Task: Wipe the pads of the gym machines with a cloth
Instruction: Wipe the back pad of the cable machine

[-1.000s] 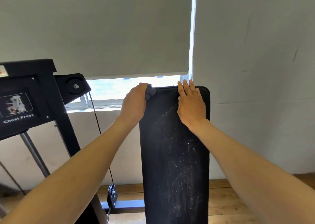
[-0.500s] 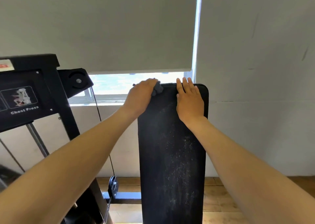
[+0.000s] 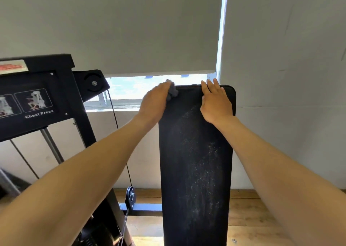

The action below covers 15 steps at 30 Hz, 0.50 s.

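At the upper middle of the view, a tall black back pad (image 3: 195, 161) is seen standing upright, its rounded top edge just below the bright strip of window (image 3: 134, 88). Pale dusty streaks are spread down the pad's face, thickest toward its centre and lower half. A small dark grey cloth (image 3: 172, 92) is held bunched against the pad's top left corner by the left hand (image 3: 154, 103) — its fingers are curled round the cloth, of which only a crumpled lump shows beyond the knuckles. At about 3 o'clock from the cloth, the right hand (image 3: 215, 103) is laid flat on the pad's upper right part, fingers straight and close together, tips reaching the top edge; nothing is held in it. The two hands are kept apart by a strip of bare pad.

Toward 9 o'clock, a black machine frame (image 3: 74, 103) is seen carrying a "Chest Press" label (image 3: 39, 114), with a pulley (image 3: 92, 82) and a thin cable (image 3: 119, 139) beside it. A grey roller blind (image 3: 131, 30) is drawn down over most of the window — wooden floor (image 3: 249, 217) is visible at 5 o'clock.
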Motion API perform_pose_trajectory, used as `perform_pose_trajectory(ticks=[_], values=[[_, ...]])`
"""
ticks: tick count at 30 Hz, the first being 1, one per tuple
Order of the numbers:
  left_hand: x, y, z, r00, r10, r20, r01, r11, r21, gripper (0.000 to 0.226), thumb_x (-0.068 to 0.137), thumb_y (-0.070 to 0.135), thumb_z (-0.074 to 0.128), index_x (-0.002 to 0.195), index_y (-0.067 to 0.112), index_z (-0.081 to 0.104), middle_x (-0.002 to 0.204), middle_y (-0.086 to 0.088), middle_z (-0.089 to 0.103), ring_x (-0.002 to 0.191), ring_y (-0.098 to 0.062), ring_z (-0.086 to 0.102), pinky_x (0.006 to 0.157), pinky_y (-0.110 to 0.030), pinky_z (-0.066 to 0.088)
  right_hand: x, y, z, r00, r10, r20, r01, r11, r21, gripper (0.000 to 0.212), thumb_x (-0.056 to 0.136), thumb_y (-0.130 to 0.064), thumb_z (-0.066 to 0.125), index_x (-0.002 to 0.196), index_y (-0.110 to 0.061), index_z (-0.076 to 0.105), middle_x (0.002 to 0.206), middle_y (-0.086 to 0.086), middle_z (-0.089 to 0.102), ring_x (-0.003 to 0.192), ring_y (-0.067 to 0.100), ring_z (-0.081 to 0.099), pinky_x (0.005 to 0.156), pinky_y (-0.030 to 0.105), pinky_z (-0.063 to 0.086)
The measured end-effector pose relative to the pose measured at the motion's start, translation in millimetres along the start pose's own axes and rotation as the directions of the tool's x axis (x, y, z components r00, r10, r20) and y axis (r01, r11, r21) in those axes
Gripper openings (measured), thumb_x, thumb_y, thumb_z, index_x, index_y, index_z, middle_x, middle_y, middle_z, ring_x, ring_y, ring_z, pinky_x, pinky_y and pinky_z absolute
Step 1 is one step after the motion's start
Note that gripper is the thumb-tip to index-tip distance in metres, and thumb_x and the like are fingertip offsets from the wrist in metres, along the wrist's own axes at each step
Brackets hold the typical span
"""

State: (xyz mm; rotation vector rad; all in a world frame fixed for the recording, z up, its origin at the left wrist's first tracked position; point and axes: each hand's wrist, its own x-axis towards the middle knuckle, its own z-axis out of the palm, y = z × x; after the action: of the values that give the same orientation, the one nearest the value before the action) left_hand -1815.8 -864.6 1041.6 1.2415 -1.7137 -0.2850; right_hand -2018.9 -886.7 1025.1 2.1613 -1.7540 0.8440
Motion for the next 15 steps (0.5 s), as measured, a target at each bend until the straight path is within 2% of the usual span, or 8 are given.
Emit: perform_pose_trajectory(ticks=[1, 2, 4, 5, 7, 10, 12, 15], values=[[-0.6, -5.8, -5.5, 0.997, -0.072, -0.016, 0.070, 0.994, -0.086, 0.026, 0.090, 0.038, 0.056, 0.076, 0.023, 0.071, 0.078, 0.008, 0.068, 0.073, -0.009, 0.058, 0.082, -0.040, 0.047, -0.4, -3.0, -0.1, 1.000, 0.013, 0.003, -0.013, 1.000, 0.000, 0.057, 0.111, -0.019, 0.033, 0.164, -0.013, 0.014, 0.172, 0.007, 0.010, 0.159, 0.026, -0.002, 0.129, 0.041, 0.006], [1.5, -10.1, -5.4, 0.994, -0.109, -0.023, 0.107, 0.990, -0.097, 0.023, 0.088, 0.035, 0.057, 0.075, 0.023, 0.072, 0.078, 0.006, 0.068, 0.074, -0.011, 0.058, 0.084, -0.044, 0.047, -0.7, -5.8, 0.0, 1.000, 0.025, 0.007, -0.025, 1.000, 0.001, 0.057, 0.111, -0.020, 0.032, 0.164, -0.013, 0.013, 0.172, 0.007, 0.010, 0.159, 0.026, -0.003, 0.129, 0.042, 0.006], [4.1, -1.9, 3.0, 0.997, -0.074, -0.013, 0.072, 0.990, -0.120, 0.025, 0.088, 0.033, 0.055, 0.076, 0.021, 0.074, 0.086, -0.003, 0.072, 0.081, -0.019, 0.062, 0.094, -0.052, 0.050, -1.4, -8.8, 0.9, 0.999, 0.044, 0.001, -0.044, 0.999, -0.004, 0.057, 0.111, -0.022, 0.034, 0.164, -0.013, 0.014, 0.172, 0.008, 0.010, 0.159, 0.027, -0.003, 0.129, 0.043, 0.006], [4.9, 5.0, 8.4, 0.999, -0.042, 0.026, 0.044, 0.993, -0.107, 0.029, 0.090, 0.033, 0.050, 0.083, 0.020, 0.075, 0.095, -0.007, 0.073, 0.090, -0.024, 0.065, 0.099, -0.054, 0.049, -1.3, -9.8, 1.9, 0.999, 0.048, -0.007, -0.049, 0.999, -0.010, 0.058, 0.111, -0.022, 0.035, 0.164, -0.013, 0.015, 0.172, 0.008, 0.010, 0.159, 0.027, -0.002, 0.129, 0.043, 0.007], [8.4, 14.8, 20.5, 0.989, 0.090, 0.120, -0.097, 0.994, 0.049, 0.035, 0.093, 0.026, 0.042, 0.103, 0.015, 0.074, 0.109, -0.010, 0.072, 0.102, -0.027, 0.065, 0.102, -0.050, 0.050, -2.2, -6.4, 1.9, 0.999, 0.043, -0.005, -0.043, 0.999, -0.018, 0.058, 0.110, -0.021, 0.037, 0.164, -0.013, 0.016, 0.172, 0.008, 0.011, 0.159, 0.027, -0.001, 0.129, 0.044, 0.008], [24.0, 9.3, 16.8, 0.957, 0.257, 0.132, -0.284, 0.921, 0.266, 0.017, 0.097, 0.011, 0.054, 0.100, 0.019, 0.069, 0.096, -0.003, 0.066, 0.087, -0.023, 0.064, 0.086, -0.046, 0.056, -0.4, -6.1, 1.1, 0.999, 0.032, 0.012, -0.032, 0.999, -0.023, 0.058, 0.110, -0.020, 0.038, 0.163, -0.012, 0.018, 0.171, 0.008, 0.014, 0.159, 0.027, 0.001, 0.129, 0.045, 0.011], [29.3, 1.4, 10.6, 0.957, 0.269, 0.107, -0.290, 0.880, 0.377, 0.013, 0.098, 0.010, 0.058, 0.098, 0.020, 0.067, 0.094, -0.001, 0.064, 0.084, -0.022, 0.064, 0.083, -0.045, 0.058, 3.4, -5.9, -3.4, 0.999, 0.039, 0.032, -0.038, 0.999, -0.025, 0.057, 0.110, -0.020, 0.038, 0.163, -0.013, 0.020, 0.171, 0.007, 0.016, 0.159, 0.028, 0.004, 0.128, 0.045, 0.013], [32.3, -9.0, 4.0, 0.971, 0.236, 0.036, -0.231, 0.890, 0.394, 0.019, 0.096, 0.005, 0.056, 0.099, 0.020, 0.067, 0.095, 0.000, 0.065, 0.085, -0.022, 0.064, 0.083, -0.039, 0.057, 5.2, -7.9, -10.5, 0.993, 0.050, 0.107, -0.047, 0.998, -0.032, 0.057, 0.110, -0.019, 0.038, 0.163, -0.015, 0.018, 0.171, 0.005, 0.014, 0.159, 0.027, 0.001, 0.127, 0.044, 0.013]])
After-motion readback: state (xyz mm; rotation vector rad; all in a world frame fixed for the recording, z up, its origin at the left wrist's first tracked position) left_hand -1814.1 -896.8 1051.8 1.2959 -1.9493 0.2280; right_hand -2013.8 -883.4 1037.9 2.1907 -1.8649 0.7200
